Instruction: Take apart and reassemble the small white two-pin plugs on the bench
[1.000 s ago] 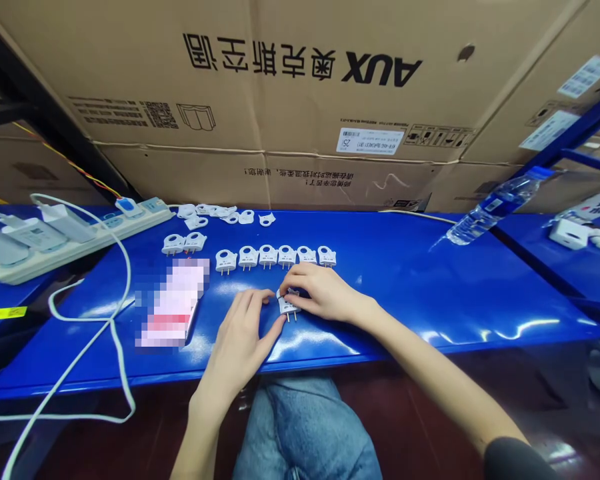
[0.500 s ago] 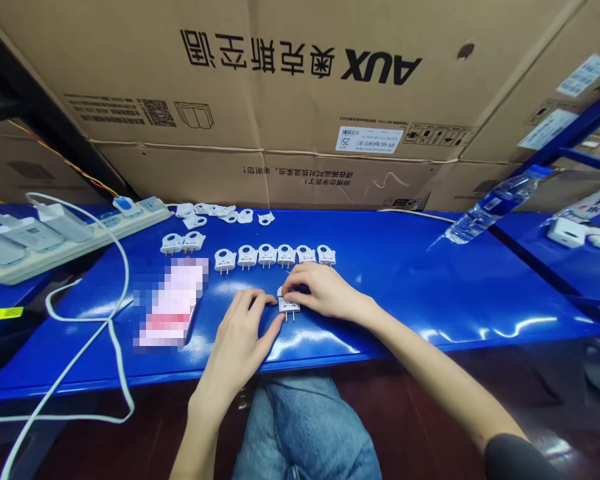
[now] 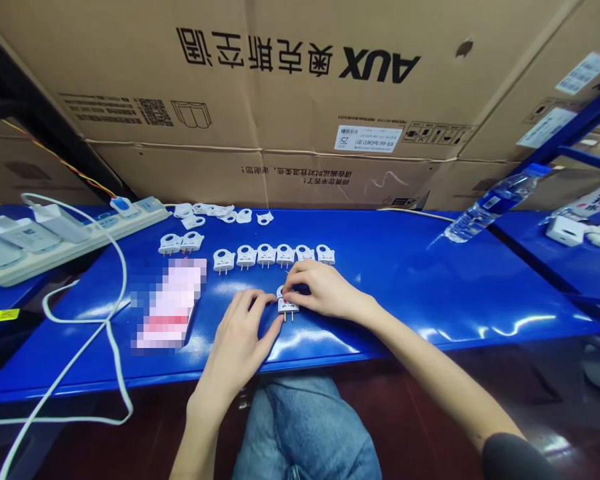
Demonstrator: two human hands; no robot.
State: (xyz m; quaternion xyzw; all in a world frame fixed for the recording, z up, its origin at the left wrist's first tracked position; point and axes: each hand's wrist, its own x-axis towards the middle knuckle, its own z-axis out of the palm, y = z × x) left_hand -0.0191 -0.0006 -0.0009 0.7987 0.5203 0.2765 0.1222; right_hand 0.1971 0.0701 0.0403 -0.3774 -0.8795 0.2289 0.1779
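Observation:
A white two-pin plug with a ring-shaped top lies on the blue tabletop, its metal pins pointing toward me. My left hand pinches it from the left, thumb near the pins and index finger at the side. From the right, my right hand has its fingers closed on the upper part, hiding most of the ring. Beyond my hands stands a row of several like plugs, with two more plugs to their left. Farther back is a cluster of loose white ring-shaped pieces.
A pixelated pink-white flat object lies left of my hands. A power strip with chargers and a looping white cable takes up the left side. A water bottle leans at right; a large cardboard box stands behind.
My camera view has shifted very slightly. Both hands stay on the same plug, with hardly any visible movement.

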